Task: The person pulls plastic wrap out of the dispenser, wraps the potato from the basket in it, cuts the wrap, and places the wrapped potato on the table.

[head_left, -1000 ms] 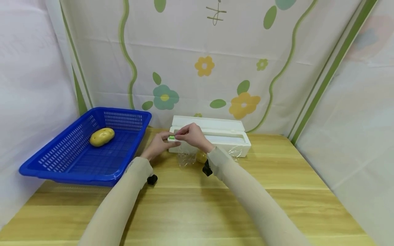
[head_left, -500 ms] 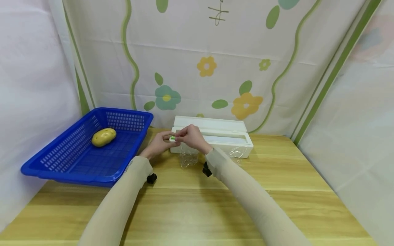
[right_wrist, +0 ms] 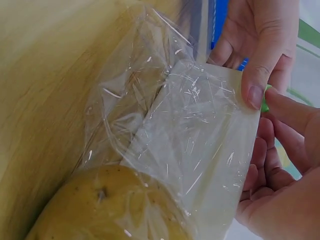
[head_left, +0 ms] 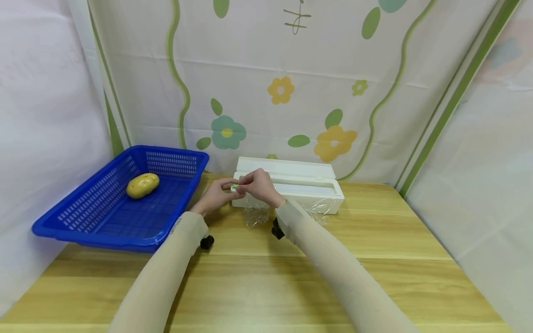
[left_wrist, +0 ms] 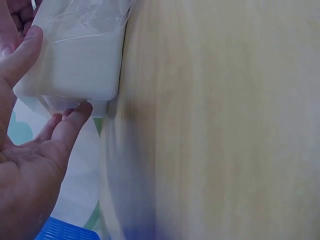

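My sleeves (head_left: 329,259) are reaching in over the near edge of the bench (head_left: 250,286), and a blue basket (head_left: 125,241) is sitting along its left edge, with a yellow potato (head_left: 143,186) lying inside. Past the middle, by my right wrist, a second potato (right_wrist: 105,212) is lying behind clear film (head_left: 256,216); I am judging it firm and fairly weighty, best cupped from both sides. The film is trailing down the front of the white box (head_left: 308,202) near the far edge, looking flimsy, clingy and easily torn, so its loose margin is seeming the safest hold. My left hand (head_left: 216,196) is gripping the box's left end, and my right hand (head_left: 262,187) is pinching a small green slider (head_left: 235,187) there. The box is looking light and stiff, steadiest held at its ends. Its lid (head_left: 287,167) is standing raised behind.
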`<state>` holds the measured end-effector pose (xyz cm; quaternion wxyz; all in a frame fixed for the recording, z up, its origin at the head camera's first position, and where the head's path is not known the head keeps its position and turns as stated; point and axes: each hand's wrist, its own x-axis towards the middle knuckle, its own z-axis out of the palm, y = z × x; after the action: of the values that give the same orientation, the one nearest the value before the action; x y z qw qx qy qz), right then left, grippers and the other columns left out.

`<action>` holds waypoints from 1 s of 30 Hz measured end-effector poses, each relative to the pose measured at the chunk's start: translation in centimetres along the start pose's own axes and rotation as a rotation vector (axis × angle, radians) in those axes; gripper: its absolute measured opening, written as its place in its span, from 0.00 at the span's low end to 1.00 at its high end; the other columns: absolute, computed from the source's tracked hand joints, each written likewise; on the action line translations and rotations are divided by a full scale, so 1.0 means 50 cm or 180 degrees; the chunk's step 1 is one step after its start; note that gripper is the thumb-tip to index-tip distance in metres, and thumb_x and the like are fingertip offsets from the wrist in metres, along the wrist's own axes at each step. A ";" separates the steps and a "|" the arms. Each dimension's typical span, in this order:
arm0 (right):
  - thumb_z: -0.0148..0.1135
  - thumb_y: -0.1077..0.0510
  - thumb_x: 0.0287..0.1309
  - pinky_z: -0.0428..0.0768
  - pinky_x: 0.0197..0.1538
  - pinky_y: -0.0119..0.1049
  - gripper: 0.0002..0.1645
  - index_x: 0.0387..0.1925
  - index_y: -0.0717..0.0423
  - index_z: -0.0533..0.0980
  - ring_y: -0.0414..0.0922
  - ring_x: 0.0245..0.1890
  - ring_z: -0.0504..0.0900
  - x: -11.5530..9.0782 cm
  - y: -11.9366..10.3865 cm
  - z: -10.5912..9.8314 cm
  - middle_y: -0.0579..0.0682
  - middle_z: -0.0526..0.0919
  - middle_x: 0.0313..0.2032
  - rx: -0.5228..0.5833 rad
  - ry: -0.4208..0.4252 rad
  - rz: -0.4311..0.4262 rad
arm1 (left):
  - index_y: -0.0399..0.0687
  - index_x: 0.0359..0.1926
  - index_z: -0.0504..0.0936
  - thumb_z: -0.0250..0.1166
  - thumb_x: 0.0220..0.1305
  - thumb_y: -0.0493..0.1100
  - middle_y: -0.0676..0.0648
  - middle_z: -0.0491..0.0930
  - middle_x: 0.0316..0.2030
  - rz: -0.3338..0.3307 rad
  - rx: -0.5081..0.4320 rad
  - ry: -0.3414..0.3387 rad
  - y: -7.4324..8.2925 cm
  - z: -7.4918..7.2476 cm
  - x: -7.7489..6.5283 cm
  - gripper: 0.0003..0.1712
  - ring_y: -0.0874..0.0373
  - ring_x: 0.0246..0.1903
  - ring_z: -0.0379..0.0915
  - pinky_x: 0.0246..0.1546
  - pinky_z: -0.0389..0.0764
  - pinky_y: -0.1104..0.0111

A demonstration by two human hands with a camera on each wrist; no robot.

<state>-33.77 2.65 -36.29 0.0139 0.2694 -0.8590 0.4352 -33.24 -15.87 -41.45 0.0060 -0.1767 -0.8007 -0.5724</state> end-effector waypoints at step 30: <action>0.70 0.61 0.59 0.69 0.25 0.30 0.04 0.30 0.59 0.85 0.40 0.20 0.71 0.007 0.007 0.003 0.46 0.82 0.23 -0.0288 -0.0015 0.0004 | 0.50 0.53 0.85 0.76 0.54 0.53 0.48 0.79 0.55 -0.0059 0.0310 0.0015 0.007 -0.007 0.006 0.26 0.46 0.58 0.73 0.54 0.75 0.52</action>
<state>-34.23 2.57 -36.55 0.0237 0.2689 -0.8780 0.3953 -33.50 -16.01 -40.96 0.0111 -0.1674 -0.8292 -0.5332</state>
